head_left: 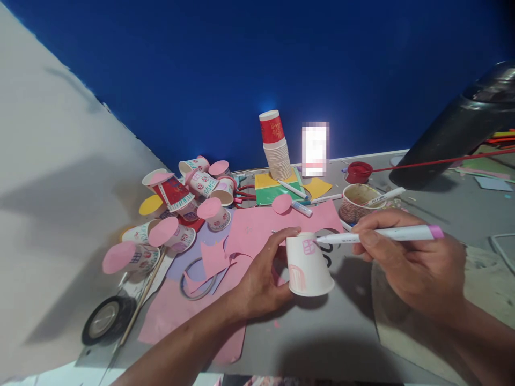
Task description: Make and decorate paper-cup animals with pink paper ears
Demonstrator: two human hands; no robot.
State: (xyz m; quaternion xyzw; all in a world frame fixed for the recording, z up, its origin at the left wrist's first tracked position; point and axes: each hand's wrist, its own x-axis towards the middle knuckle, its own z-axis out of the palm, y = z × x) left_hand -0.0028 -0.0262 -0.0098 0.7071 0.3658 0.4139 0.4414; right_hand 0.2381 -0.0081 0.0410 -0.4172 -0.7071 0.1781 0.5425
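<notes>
The paper cup in your left hand is white with pink drawing on it: a small pink grid near its base and pink stripes near the rim, and the marker in your right hand is white with a pink end cap. Pink paper sheets lie over the grey worktop, with a lilac sheet and yellow pieces among them, and at far left you see cups capped with pink discs, some white with red and teal print, one red. The far wall is deep blue, the cup stack before it is white topped by a red cup, on a yellow and green block.
</notes>
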